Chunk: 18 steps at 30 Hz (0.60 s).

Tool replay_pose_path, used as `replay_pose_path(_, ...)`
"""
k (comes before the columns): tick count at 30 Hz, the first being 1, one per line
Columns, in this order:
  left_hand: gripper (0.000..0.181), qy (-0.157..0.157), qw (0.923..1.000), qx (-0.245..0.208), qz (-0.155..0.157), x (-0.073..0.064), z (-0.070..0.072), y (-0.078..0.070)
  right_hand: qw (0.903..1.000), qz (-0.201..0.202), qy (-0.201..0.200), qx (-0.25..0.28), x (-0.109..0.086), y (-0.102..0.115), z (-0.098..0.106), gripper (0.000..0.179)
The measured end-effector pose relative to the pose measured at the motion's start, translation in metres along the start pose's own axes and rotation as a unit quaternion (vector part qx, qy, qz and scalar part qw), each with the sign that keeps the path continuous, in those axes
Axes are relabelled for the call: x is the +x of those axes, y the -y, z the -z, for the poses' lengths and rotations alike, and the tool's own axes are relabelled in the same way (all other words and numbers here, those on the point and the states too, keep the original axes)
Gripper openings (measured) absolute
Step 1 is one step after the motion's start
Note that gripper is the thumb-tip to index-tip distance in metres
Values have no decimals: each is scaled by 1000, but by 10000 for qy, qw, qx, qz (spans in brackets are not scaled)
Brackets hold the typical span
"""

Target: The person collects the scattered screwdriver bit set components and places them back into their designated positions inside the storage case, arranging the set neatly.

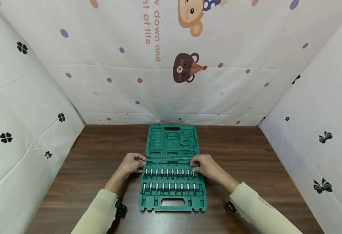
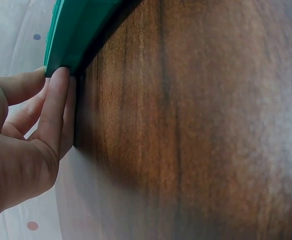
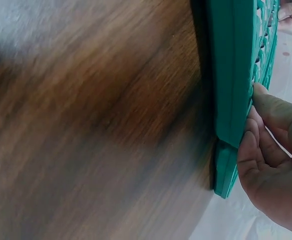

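A green plastic tool case [image 1: 172, 163] lies open on the table, its lid [image 1: 172, 140] folded back away from me. Two rows of silver socket bits [image 1: 169, 187] with darker tips fill slots in the near half. My left hand [image 1: 132, 163] grips the case's left edge near the hinge; in the left wrist view its thumb is on the upper edge, fingers along the side. At the right end of the upper row, my right hand [image 1: 203, 164] pinches a socket bit [image 1: 193, 174] between thumb and finger. The fingertips partly hide that bit.
Dark wooden table [image 1: 100, 143] surrounds the case. A white patterned cloth [image 1: 124, 87] hangs behind, with similar cloths at left and right. The case's carry handle [image 1: 172, 202] faces me. A black wrist device [image 1: 120, 209] sits at the left sleeve.
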State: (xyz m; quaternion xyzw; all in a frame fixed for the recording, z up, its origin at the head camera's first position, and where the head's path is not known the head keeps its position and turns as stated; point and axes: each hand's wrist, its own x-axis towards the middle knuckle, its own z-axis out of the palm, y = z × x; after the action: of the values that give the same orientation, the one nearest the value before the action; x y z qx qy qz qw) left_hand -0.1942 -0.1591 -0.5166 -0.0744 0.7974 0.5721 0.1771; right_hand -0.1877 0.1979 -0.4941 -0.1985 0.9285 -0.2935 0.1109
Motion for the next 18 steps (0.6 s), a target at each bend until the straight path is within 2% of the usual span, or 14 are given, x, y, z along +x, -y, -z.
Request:
replay_pose_path(7,19,20,10000,48,44,-1,1,-6,9997,224,-47,66,-1,-4,2,10)
replay_pose_path(12,18,2,9985,529,-105,-1,5,-15,9987,398,-264,160,0,-13,7,4)
replay_pose_path(15,22,-159,9953,900,-315,1,10,-23,9975,245,-573,336,2,-21,10,8)
replay_pose_path(18,34,-368,9883,1337,-642,8,14,-31,9936,-139,-956,591,9,-31,16,19)
